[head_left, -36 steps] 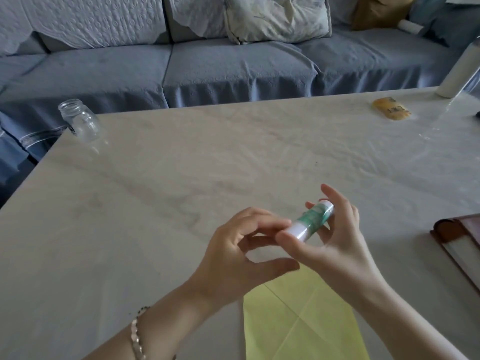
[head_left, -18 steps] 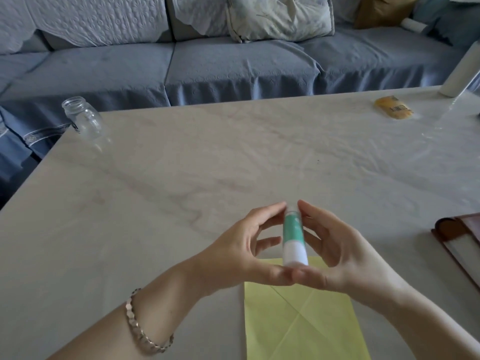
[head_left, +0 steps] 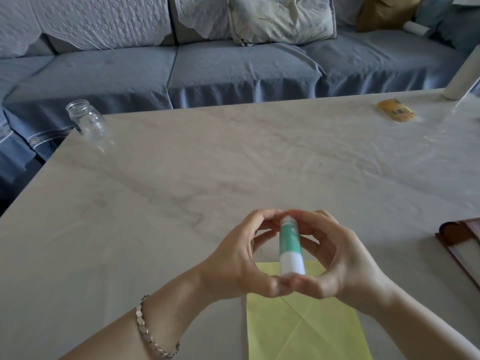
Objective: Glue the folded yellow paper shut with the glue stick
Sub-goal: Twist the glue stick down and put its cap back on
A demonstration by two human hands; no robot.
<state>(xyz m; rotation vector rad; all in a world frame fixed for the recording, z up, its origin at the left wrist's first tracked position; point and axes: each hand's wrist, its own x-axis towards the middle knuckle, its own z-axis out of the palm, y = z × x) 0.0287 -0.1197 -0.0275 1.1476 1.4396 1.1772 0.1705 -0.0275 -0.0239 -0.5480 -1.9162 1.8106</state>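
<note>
A green and white glue stick (head_left: 290,246) stands nearly upright between my two hands, above the far edge of the paper. My left hand (head_left: 239,258) pinches it, thumb at the white lower end and index fingertip at the top. My right hand (head_left: 337,258) mirrors that hold from the other side. The folded yellow paper (head_left: 304,328) lies flat on the table near the front edge, with diagonal creases showing; its far edge is partly hidden behind my hands.
On the marble table (head_left: 181,183), a clear glass jar (head_left: 87,123) stands at the far left corner. An orange packet (head_left: 396,114) and a white cylinder (head_left: 462,76) sit far right. A brown book-like object (head_left: 465,245) lies at the right edge. A blue sofa is behind.
The glue stick turned from slanting in my right hand to nearly upright, and both hands closed round it from either side. It has stayed there over the last half second.
</note>
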